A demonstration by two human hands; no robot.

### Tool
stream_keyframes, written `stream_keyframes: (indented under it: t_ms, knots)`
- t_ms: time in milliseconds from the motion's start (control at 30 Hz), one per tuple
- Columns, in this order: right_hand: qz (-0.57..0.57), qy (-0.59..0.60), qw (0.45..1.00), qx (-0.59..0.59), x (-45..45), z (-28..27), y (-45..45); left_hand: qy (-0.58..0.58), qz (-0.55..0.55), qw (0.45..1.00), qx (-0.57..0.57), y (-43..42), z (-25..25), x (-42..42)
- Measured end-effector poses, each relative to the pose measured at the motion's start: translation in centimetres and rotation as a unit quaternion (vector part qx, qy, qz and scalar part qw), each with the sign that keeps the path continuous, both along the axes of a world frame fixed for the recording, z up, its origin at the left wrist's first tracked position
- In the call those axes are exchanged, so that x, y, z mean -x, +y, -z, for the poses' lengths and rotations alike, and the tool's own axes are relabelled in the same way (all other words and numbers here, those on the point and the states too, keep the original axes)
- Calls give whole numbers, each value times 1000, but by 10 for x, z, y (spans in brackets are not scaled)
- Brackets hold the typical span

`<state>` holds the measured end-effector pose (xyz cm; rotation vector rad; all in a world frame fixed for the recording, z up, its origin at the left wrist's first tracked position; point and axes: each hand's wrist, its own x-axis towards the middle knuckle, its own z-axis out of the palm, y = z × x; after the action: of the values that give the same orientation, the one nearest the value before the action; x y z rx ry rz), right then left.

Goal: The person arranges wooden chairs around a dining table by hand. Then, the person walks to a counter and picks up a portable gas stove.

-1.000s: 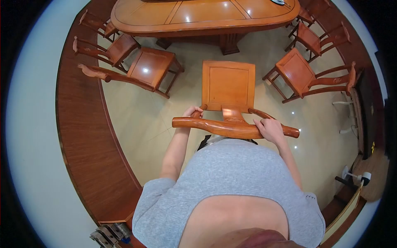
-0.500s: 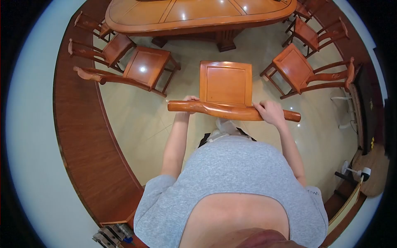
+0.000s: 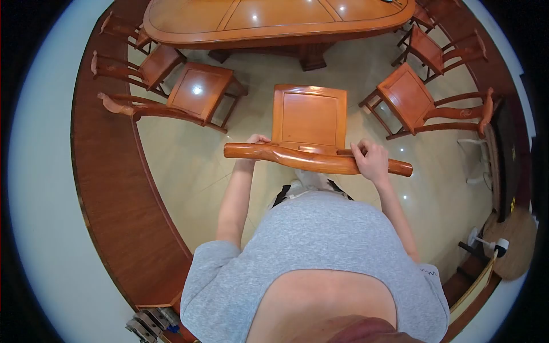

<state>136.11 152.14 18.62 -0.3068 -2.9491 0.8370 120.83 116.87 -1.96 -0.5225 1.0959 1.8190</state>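
A wooden chair is right in front of my body, its square seat facing up and its curved top rail nearest me. My left hand is closed on the chair near the left part of the rail, with most of its fingers hidden behind the wood. Toward the right end, my right hand grips the chair, its fingers bent over the rail. The chair's legs are hidden beneath the seat.
A large wooden table with rounded corners stands ahead. More wooden chairs line the left and the right. At the lower right is a small white device; metal objects lie at the lower left.
Compared with one second ago, the chair's top rail has moved slightly up and left in view with both hands on it. The chair's back slat and arms show less now.
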Motion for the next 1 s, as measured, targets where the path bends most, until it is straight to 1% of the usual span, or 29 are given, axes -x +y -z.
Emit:
stream_keyframes:
  t_ms: [33, 67, 133, 167, 200, 233, 267, 300, 333, 367, 433, 467, 533, 567, 633, 667, 700, 733, 867, 933, 1000]
  knots:
    - [19, 31, 999, 23, -1, -2, 0, 14, 3, 1000, -2, 2, -5, 0]
    - [18, 30, 999, 22, -1, 2, 1, 12, 2, 1000, -2, 4, -10, -1]
    - [27, 111, 992, 44, -3, 11, 3, -5, -19, 1000, 7, 6, -16, -4]
    - [25, 109, 993, 45, -3, 11, 3, -7, -21, 1000, 7, 0, 7, 1]
    - [24, 123, 991, 52, -4, 10, 3, -19, -24, 999, -18, -9, 46, 11]
    - [22, 137, 989, 59, -4, 9, 2, -31, -27, 998, -43, -15, 68, 14]
    - [21, 136, 989, 61, -4, 9, 3, -32, -29, 998, -41, -8, 43, 10]
    - [22, 146, 987, 60, -4, 11, 2, -38, -27, 999, 2, -1, 16, 6]
    - [23, 157, 986, 59, -4, 11, 2, -45, -24, 998, 44, 2, 0, 4]
    - [24, 156, 986, 61, -4, 11, 2, -46, -24, 998, 47, 0, 4, 5]
    - [36, 127, 990, 55, -5, 11, 2, -30, -5, 1000, 6, -1, 9, 7]
    - [37, 127, 990, 56, -5, 12, 2, -30, -5, 999, 7, -3, 13, 7]
    - [35, 137, 988, 56, -4, 12, 4, -78, 1, 996, -42, -4, 20, 12]
    - [35, 140, 988, 56, -3, 12, 4, -75, 2, 996, -42, -8, 30, 14]
    - [33, 153, 986, 55, -2, 13, 3, -32, 22, 998, -39, -15, 44, 18]
    - [36, 154, 986, 53, -3, 12, 3, -31, 25, 998, -39, -15, 49, 19]
    - [36, 153, 986, 58, -3, 10, 2, -39, 9, 999, -13, -15, 54, 20]
    - [36, 151, 986, 64, -3, 9, 1, -47, -7, 999, 14, -12, 51, 19]
    - [45, 120, 990, 58, -4, 7, 2, -34, 4, 998, 44, -7, 30, 16]
    - [45, 140, 987, 59, -4, 9, 2, -80, 21, 995, -56, -4, 21, 15]
    - [46, 136, 988, 58, -3, 11, 2, -65, 14, 997, -32, -2, 15, 12]
